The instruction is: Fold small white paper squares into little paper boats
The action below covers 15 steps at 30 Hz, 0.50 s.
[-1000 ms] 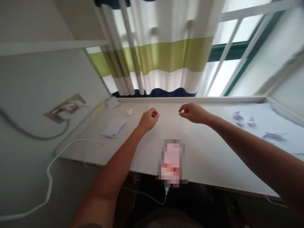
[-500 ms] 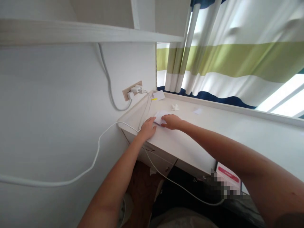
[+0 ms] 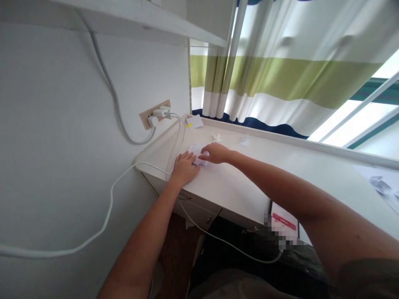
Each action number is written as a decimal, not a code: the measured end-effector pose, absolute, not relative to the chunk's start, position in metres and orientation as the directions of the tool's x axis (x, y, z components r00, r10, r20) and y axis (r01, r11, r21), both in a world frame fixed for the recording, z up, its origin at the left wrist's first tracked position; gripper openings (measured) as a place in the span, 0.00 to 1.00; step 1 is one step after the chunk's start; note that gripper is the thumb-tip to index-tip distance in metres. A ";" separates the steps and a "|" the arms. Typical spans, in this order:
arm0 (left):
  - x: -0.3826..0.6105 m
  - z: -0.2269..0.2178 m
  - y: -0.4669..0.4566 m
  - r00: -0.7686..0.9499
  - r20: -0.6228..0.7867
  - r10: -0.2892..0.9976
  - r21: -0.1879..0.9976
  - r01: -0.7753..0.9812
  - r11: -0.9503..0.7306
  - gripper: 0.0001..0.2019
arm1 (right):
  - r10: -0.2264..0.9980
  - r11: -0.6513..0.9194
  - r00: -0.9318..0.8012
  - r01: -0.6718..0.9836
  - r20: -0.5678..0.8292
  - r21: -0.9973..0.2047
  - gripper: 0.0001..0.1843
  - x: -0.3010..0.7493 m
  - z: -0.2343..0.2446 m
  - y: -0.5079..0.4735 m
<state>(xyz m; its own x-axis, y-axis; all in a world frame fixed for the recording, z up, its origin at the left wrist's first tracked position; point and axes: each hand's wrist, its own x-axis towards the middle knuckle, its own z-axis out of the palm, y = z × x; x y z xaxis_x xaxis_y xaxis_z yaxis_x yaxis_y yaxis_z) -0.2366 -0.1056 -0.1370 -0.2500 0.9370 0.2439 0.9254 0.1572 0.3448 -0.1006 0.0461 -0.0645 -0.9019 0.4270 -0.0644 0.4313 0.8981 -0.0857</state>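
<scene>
A small stack of white paper sheets (image 3: 196, 150) lies near the left end of the white desk (image 3: 249, 182). My left hand (image 3: 184, 167) lies flat on the desk beside the stack, fingers spread and touching its near edge. My right hand (image 3: 215, 153) reaches across from the right with its fingers curled down and pinching the stack's right side. The hands hide part of the paper.
A wall socket (image 3: 154, 113) with white chargers sits left of the desk; white cables (image 3: 118, 182) hang from it. A small folded paper piece (image 3: 216, 137), a paper scrap (image 3: 244, 142) and a card (image 3: 194, 121) lie farther back. A phone (image 3: 282, 226) rests at the desk's front edge. Striped curtain (image 3: 280, 83) behind.
Both hands went from mid-desk, loosely closed in the air, over to the paper stack at the left end. My view turned left. In the last half second the right hand's fingers closed on the stack.
</scene>
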 end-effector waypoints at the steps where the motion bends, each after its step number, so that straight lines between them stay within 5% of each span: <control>1: -0.238 -0.138 -0.106 -0.252 0.257 0.933 0.342 0.927 0.156 0.26 | 0.521 0.852 -0.853 0.521 -0.013 -0.051 0.24 -0.095 -0.062 0.057; 6: -0.235 -0.142 -0.102 -0.241 0.424 0.873 0.388 0.919 0.066 0.27 | 0.806 0.589 -0.591 0.806 0.028 0.059 0.25 -0.032 -0.053 0.125; 11: -0.193 -0.125 -0.067 -0.095 0.508 0.856 0.443 0.881 -0.165 0.20 | 0.814 0.580 -0.576 0.814 -0.073 0.032 0.21 0.037 -0.070 0.146; 15: -0.131 -0.114 -0.006 -0.028 0.397 0.917 0.547 0.810 -0.212 0.17 | 0.813 0.581 -0.581 0.813 -0.032 0.020 0.17 0.072 -0.082 0.132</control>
